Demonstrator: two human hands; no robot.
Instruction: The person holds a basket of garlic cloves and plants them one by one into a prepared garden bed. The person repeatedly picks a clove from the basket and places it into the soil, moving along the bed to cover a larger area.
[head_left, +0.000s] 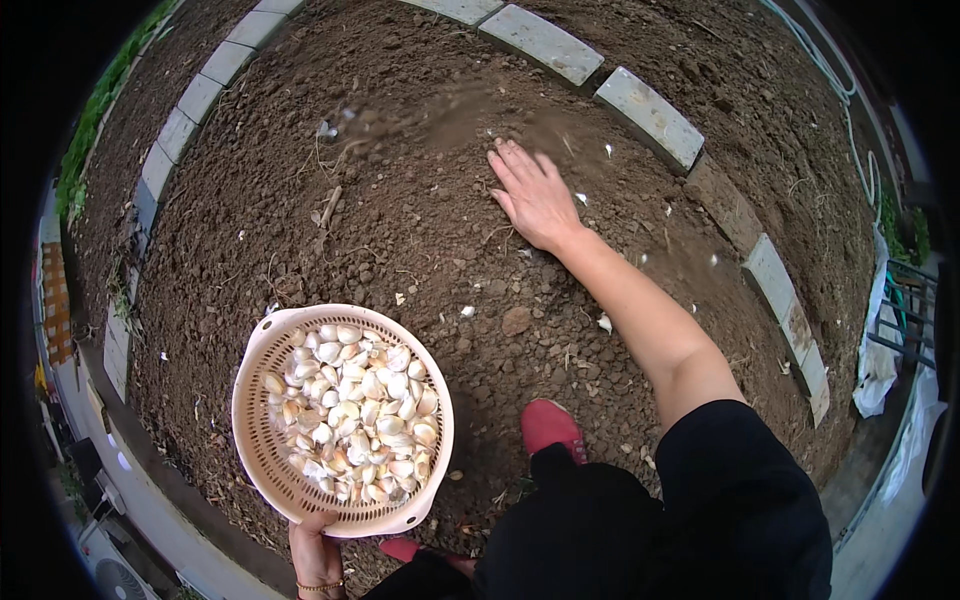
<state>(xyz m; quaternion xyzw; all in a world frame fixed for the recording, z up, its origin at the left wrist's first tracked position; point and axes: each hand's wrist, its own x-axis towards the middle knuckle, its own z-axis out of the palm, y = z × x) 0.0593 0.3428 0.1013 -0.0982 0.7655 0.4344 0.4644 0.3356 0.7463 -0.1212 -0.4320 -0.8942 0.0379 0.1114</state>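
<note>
My left hand (313, 551) grips the near rim of a pale pink plastic colander (250, 442), thumb over the edge. Many loose garlic cloves (367, 405) fill much of its bottom. Farther ahead, my right hand (534, 196) lies palm down at the loose brown soil (420, 247), fingers slightly spread. Nothing shows in it, though the underside of the palm is hidden. Single cloves are scattered on the soil around that arm: one clove (580, 199) beside the wrist, another clove (604, 323) left of the forearm, and a third clove (468, 311) nearer the colander.
Rows of grey paving blocks border the bed on the left (178, 135) and right (649, 116). My red shoes (551, 429) stand on the soil. A dry stick (330, 206) lies left of my right hand. A pale hose (851, 112) runs along the far right.
</note>
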